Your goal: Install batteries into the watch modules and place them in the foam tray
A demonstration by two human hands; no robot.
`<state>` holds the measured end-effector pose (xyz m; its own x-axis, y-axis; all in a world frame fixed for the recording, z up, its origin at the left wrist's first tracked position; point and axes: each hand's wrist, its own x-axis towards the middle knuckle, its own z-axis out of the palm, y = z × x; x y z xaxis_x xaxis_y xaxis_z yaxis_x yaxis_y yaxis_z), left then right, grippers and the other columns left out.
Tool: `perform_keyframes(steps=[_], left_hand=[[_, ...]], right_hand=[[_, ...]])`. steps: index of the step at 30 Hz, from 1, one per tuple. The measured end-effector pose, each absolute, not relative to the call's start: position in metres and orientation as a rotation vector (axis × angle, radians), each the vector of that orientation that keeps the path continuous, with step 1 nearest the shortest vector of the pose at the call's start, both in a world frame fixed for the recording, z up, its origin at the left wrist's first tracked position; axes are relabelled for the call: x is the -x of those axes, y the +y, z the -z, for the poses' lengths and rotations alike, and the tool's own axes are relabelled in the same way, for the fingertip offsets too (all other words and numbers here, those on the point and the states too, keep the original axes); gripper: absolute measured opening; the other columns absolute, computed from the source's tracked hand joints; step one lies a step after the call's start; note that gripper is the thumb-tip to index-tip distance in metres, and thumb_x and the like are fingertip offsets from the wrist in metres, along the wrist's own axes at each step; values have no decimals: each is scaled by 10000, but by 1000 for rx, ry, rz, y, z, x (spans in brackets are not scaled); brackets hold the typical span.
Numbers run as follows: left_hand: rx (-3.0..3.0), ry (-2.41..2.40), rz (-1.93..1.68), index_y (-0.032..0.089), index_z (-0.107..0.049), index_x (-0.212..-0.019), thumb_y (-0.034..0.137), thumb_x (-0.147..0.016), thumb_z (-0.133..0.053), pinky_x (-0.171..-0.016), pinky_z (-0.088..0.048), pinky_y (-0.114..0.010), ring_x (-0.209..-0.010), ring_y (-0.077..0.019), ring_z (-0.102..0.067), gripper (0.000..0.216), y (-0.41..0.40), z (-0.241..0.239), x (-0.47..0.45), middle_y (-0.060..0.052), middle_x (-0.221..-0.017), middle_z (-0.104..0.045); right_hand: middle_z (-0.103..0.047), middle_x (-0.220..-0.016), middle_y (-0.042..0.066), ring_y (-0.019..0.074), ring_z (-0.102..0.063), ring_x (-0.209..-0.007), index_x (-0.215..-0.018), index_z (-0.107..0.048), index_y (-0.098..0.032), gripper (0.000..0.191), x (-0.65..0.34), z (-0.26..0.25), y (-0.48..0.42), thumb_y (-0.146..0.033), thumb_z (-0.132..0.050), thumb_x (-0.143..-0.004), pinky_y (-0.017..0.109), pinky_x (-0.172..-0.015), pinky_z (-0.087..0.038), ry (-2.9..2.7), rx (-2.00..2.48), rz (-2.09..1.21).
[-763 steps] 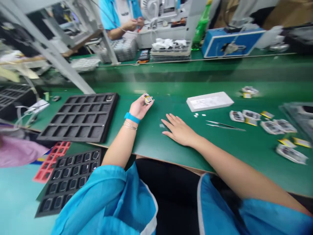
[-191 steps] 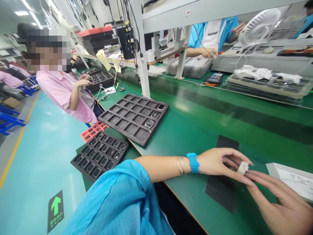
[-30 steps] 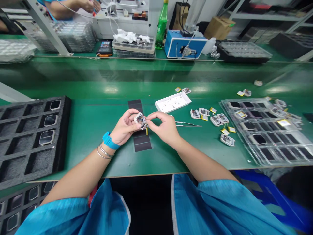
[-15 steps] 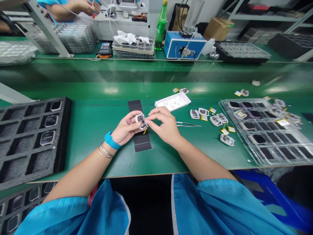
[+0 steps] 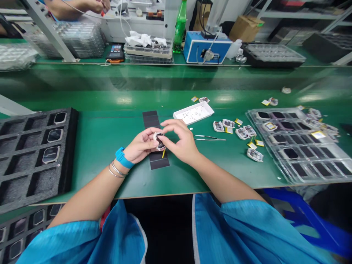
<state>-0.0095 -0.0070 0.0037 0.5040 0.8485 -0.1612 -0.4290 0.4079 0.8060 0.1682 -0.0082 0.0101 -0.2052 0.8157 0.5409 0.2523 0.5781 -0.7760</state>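
My left hand (image 5: 143, 146) is closed round a small white watch case (image 5: 158, 140) with dark electronics inside, held just above a strip of black pads (image 5: 154, 139) on the green bench. My right hand (image 5: 180, 141) curls over the case from the right, its fingertips pinched on the case's top edge. A small yellow tab (image 5: 163, 153) hangs below the case. Thin tweezers (image 5: 210, 138) lie on the bench just right of my right hand, untouched.
A black foam tray (image 5: 33, 154) with three watch cases lies at left. A white shallow box (image 5: 193, 113) sits behind my hands. Several loose cases (image 5: 242, 134) and a clear blister tray (image 5: 297, 146) lie at right. Another person's hands (image 5: 96, 5) work at the far bench.
My right hand has closed in over the case, now covering more of it. Both hands have stayed over the black strip; the yellow tab still hangs below.
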Motion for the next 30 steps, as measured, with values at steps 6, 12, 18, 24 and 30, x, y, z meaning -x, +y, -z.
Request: perform_keyframes(steps=[6, 12, 18, 24, 30], left_hand=[[-831, 674, -1052, 188, -648, -988, 255, -591, -917, -738, -602, -257, -830, -164, -711, 484, 1, -6, 20, -31, -923, -730], [-832, 704, -1130, 174, -661, -972, 248, -583, -920, -746, -608, -254, -835, -167, -720, 473, 9, -5, 27, -43, -904, -740], [-761, 712, -991, 170, -668, -971, 226, -584, -914, -746, -619, -284, -791, -160, -712, 462, 4, -5, 21, -31, -884, -729], [-759, 678, -845, 162, -662, -987, 182, -652, -862, -760, -621, -298, -817, -173, -714, 391, -2, -1, 14, -33, -889, -708], [-704, 634, -807, 184, -644, -1079, 161, -672, -842, -740, -623, -268, -848, -175, -723, 454, -3, 0, 12, -43, -947, -718]], right_hand=[[-719, -951, 20, 157, -702, -909, -1069, -596, -215, 484, -174, 2, 8, -328, -842, -667, 328, -883, -569, -1335, 907, -1981], [-699, -739, 1, 109, -680, -685, -817, -677, -164, 371, -181, 0, 15, -388, -887, -610, 244, -717, -579, -1273, 1009, -1839], [-723, -878, 18, 150, -682, -787, -953, -718, -203, 405, -181, -5, 11, -508, -812, -705, 319, -765, -593, -1412, 926, -1291], [-721, -983, 48, 164, -670, -876, -1015, -730, -236, 224, -178, -6, 1, -412, -636, -914, 322, -772, -573, -1834, 855, -696], [-719, -964, 45, 170, -661, -845, -1060, -717, -242, 196, -179, -6, 0, -346, -611, -932, 336, -773, -563, -1884, 920, -527]])
